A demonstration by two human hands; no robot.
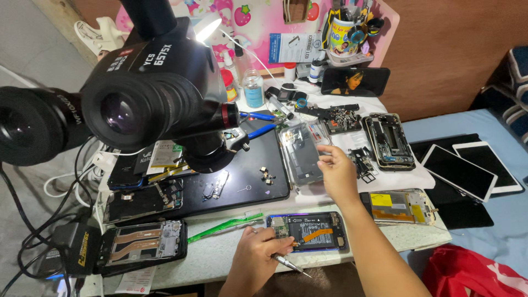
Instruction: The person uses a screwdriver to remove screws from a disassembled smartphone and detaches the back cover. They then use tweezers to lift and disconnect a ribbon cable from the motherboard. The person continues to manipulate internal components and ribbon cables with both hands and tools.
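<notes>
Both our hands are busy over the bench: our left hand (257, 254) pinches a small screwdriver (290, 265) between thumb and fingers, its tip pointing away from the open phone (308, 231) that lies just in front of it at the near edge of the white table (220, 256), while our right hand (336, 173) reaches farther back with fingers curled, the fingertips closing on the edge of a clear phone back cover (301, 154). We judge the job partly done: the phone's back is already off, so its battery, an orange ribbon cable and a small board show, but those parts all remain in place and nothing has gone back on. A green toothbrush (225, 224) lies just left of the phone. Beyond it a black mat (258, 181) carries a few tiny loose parts, and more stripped phone frames (389, 142) lie around, along with two tablets (459, 170) off to the right. The only real containers we see stand at the back: a printed cup (342, 33) crammed with tools and a small clear bottle (253, 88) of bluish liquid. A big black microscope (148, 88) looms at the left.
</notes>
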